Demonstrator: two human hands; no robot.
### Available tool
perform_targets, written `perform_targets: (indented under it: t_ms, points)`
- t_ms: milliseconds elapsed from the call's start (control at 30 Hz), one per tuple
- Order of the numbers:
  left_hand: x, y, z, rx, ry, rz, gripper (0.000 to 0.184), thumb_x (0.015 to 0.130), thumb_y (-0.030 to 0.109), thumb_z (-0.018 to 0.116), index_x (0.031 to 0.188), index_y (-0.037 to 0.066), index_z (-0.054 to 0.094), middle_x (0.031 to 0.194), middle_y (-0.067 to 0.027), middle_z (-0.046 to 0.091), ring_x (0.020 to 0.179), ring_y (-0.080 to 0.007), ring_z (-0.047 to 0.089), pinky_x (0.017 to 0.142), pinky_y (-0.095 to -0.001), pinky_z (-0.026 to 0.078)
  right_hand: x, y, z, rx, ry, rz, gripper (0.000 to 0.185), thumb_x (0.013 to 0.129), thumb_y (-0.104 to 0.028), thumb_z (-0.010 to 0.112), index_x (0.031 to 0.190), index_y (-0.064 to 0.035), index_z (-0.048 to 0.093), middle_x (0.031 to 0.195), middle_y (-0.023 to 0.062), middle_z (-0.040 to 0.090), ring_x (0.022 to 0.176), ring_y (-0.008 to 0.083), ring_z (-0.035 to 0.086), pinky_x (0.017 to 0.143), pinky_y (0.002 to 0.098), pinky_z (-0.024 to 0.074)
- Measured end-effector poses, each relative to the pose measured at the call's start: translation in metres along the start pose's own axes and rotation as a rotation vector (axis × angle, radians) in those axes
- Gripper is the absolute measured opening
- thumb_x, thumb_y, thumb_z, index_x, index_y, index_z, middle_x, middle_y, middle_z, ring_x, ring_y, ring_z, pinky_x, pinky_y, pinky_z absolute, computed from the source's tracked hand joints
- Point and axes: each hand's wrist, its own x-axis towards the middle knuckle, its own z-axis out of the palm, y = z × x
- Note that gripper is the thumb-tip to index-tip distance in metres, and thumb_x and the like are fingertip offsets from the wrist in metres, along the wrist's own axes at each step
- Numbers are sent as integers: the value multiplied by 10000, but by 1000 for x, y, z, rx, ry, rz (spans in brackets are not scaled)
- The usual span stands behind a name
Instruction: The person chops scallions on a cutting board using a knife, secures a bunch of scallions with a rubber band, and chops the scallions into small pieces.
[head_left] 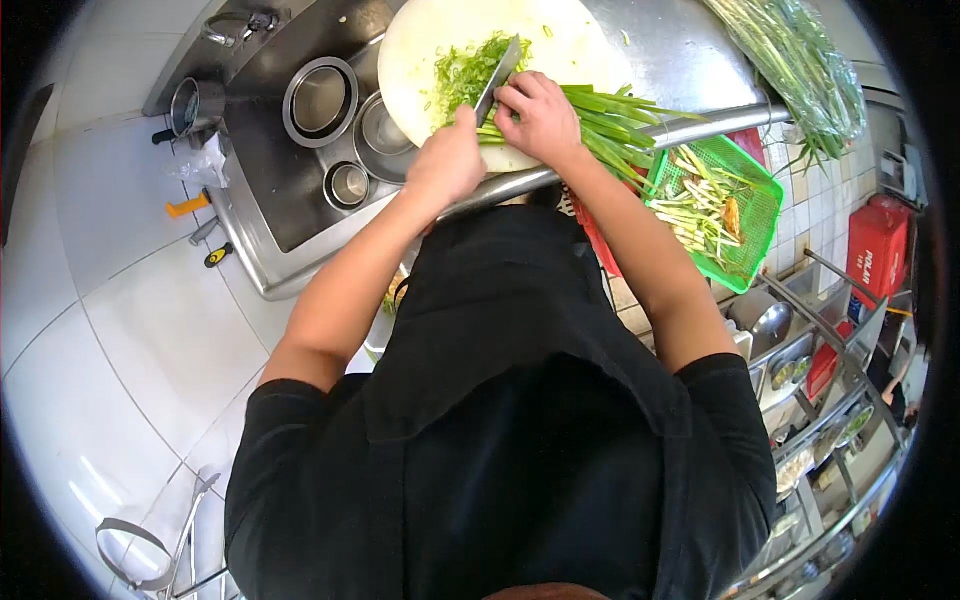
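My left hand (pixel 450 160) is closed around the handle of a kitchen knife (pixel 500 76), whose blade points away from me over the cutting board. On the round white cutting board (pixel 410 55), chopped green onion (pixel 462 72) lies heaped beside the blade. My right hand (pixel 538 118) presses down on a bunch of green onions (pixel 610 118) with curled fingers, close to the blade. The long green leaves stretch to the right, past the board and over the metal counter's edge. My left fist hides the knife handle.
Left of the board is a steel sink (pixel 275 180) holding several metal bowls (pixel 320 100). A green basket (pixel 765 215) of onion trimmings sits below the counter edge at right. Bagged green onions (pixel 800 70) overhang the counter. An orange-handled tool (pixel 188 205) lies left of the sink.
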Motion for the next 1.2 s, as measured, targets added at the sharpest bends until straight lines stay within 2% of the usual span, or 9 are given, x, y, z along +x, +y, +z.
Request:
perform_targets:
  t_ms: [33,133,233,333,500,700,867,1067,1200]
  points:
    - [6,4,0,-6,-27,-21,308,905,67,576,1179,-27,473,1007,-354,700,992,-514,696,893,-578,538,1,0,1,8,8,3,143,792,-145,734,935,-135,728,990,54,665,975,277,653,879,414,558]
    - [-13,-10,-15,15,-111,14,287,915,67,558,1171,-33,472,985,-355,699,990,-515,697,888,-580,539,0,-3,-3,26,11,16,144,786,-134,733,929,-126,728,990,66,667,973,283,657,870,415,559]
    - [-9,-7,14,9,-46,-58,289,915,68,563,1171,-34,474,963,-356,699,972,-522,697,881,-588,538,3,-4,-5,25,2,24,144,779,-107,731,923,-105,732,992,88,676,971,294,667,861,415,564]
    - [4,-5,1,-2,-50,12,305,922,71,562,1194,-20,460,970,-363,700,968,-533,696,881,-598,538,-4,-7,-4,27,9,26,133,781,-116,730,914,-112,721,979,82,667,959,292,665,857,417,562]
    - [-28,-32,27,-21,-43,-68,304,1017,154,542,1237,-7,408,898,-383,676,893,-567,670,830,-641,498,4,-2,-3,43,50,13,129,777,-111,730,900,-122,696,961,75,654,944,287,661,856,414,557]
    - [35,-24,-1,-22,20,87,306,1022,168,548,1239,-13,432,910,-370,686,901,-550,679,843,-628,507,2,-3,-3,57,70,-6,140,755,-70,739,892,-88,713,956,99,662,926,301,667,832,411,565]
    - [-3,2,-43,-38,78,49,278,1022,145,546,1223,-22,449,921,-360,692,912,-543,682,845,-615,508,3,-3,-4,59,86,-10,134,750,-72,736,880,-88,705,947,96,658,919,295,663,819,410,560]
    - [-41,2,-38,31,-4,31,236,1021,132,536,1176,-23,447,895,-371,679,899,-549,677,826,-635,490,0,-3,-4,43,50,24,102,791,-128,727,886,-121,692,976,65,648,962,280,652,871,406,552]
    - [-24,-5,-13,2,3,37,225,1020,127,534,1160,-25,446,882,-367,680,889,-550,677,825,-634,497,-1,-3,-2,33,60,25,108,787,-127,730,890,-126,695,974,60,646,954,278,652,860,406,554]
